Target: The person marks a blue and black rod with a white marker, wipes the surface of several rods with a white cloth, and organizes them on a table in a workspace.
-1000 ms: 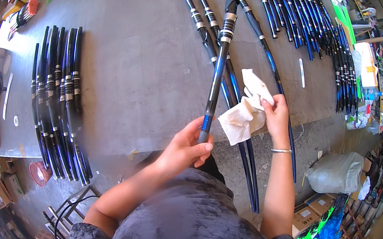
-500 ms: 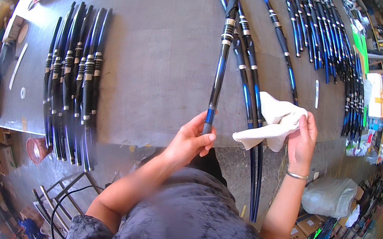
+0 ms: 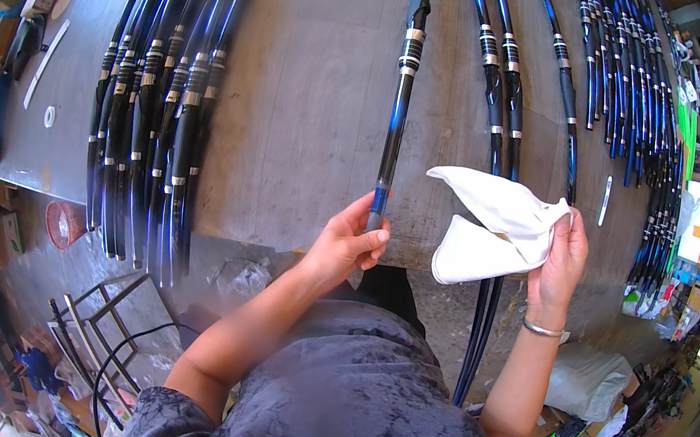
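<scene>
- Fishing rod (image 3: 402, 99): slim, glossy black and blue with silver rings, pointing straight ahead, grey near end in the left hand (image 3: 347, 242).
- White cloth (image 3: 491, 255): creased, folded into two flaps, pinched in the right hand (image 3: 561, 259).

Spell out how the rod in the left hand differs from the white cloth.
The rod is long, slim and straight; the cloth is limp and folded. The rod is black and blue with silvery rings; the cloth is plain white. The left hand grips the rod's near end; the right hand holds the cloth's right side. Both are held one-handed.
</scene>
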Motion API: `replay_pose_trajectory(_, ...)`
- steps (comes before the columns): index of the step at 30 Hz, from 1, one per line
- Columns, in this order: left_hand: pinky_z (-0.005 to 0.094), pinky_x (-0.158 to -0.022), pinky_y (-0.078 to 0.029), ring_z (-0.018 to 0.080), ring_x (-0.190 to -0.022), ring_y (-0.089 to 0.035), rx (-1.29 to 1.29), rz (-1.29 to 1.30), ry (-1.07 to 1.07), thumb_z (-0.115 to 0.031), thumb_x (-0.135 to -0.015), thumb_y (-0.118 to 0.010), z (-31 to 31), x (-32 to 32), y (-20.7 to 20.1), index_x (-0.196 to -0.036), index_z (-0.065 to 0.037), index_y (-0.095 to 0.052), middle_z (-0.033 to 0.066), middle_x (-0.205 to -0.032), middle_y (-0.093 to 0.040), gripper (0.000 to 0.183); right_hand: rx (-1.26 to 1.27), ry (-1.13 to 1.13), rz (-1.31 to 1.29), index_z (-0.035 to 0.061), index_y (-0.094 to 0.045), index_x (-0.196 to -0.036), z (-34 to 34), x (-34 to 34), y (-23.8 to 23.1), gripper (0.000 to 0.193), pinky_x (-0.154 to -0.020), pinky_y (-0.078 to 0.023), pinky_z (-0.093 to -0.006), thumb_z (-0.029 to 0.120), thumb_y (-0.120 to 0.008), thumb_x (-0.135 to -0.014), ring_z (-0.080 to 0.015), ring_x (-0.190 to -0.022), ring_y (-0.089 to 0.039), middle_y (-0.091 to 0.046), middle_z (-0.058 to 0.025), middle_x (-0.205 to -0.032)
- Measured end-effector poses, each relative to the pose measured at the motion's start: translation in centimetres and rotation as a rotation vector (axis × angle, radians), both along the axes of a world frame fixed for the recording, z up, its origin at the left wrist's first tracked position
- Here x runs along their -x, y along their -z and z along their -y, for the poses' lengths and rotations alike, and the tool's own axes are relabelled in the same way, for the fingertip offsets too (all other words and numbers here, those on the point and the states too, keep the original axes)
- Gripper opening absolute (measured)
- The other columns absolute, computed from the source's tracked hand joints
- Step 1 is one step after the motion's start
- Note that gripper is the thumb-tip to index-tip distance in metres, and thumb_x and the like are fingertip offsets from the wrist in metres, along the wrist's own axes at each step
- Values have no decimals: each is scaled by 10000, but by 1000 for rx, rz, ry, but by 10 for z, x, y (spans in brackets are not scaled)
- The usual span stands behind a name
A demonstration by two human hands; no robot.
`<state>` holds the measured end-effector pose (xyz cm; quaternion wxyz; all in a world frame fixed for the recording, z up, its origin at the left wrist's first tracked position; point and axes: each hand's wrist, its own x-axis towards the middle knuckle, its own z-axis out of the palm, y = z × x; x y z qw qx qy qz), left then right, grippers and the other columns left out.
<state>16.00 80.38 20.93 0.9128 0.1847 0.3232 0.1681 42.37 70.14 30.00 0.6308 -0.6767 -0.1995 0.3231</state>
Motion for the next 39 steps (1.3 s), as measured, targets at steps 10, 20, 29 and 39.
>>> replay_pose_trajectory(10,220,-532,-437,113,-666,-557,-23,-2,-1,-57,-892,-643,-2,4,7,-1404,-98,-379,59,-938,-591,577,-31,-23,-147,48,-568,-1084,-1,-3,10,238,-855,-484,-277,258,-475,-1019,-93,-970,-584,-614,-7,-1033)
replay_pose_trajectory(20,318,-744,-505,200,-915,-603,118,243,-66,-56,-930,-543,1,12,19,-1365,-81,-409,177,-1217,-577,455,260,-396,146,-9,-502,-1218,-16,27,45,421,-927,-462,-300,90,-693,-857,-147,-1037,-579,-606,-74,-1122)
replay_pose_trajectory(29,334,-766,-481,200,-903,-579,180,313,-89,-68,-827,-581,-2,17,17,-1378,22,-383,150,-1124,-587,592,614,-629,1085,-2,-533,-1144,-9,45,57,516,-948,-417,-410,53,-757,-682,-319,-1081,-537,-581,-137,-1141)
replay_pose_trajectory(39,273,-571,-375,127,-621,-429,260,399,-113,-239,-900,-580,0,16,18,-1378,40,-378,50,-807,-497,590,526,-448,913,-6,-515,-982,-6,39,58,135,-735,-459,-448,-7,-546,-851,-406,-855,-588,-597,-199,-892)
